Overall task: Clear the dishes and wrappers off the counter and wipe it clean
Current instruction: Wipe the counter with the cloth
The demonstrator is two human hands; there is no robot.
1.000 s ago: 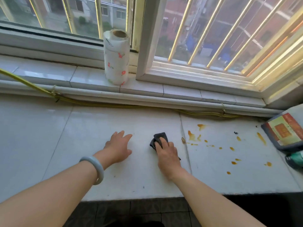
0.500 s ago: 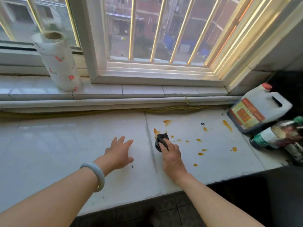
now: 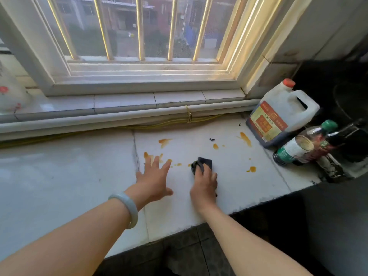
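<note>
Cloth [image 3: 202, 163] one, gripped by right hand [image 3: 204, 183]; left hand [image 3: 154, 179] flat; jug [image 3: 282, 114] one.

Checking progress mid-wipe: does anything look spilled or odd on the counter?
Yes: orange splatters dot the white counter between the left hand and the jug, unwiped. Small dark scraps lie nearby. The right hand holds the dark cloth.

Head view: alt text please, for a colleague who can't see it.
The right hand holds a dark cloth on the white counter among orange spills; the left hand is spread open beside it. A white jug and bottles sit at the counter's right end.
</note>
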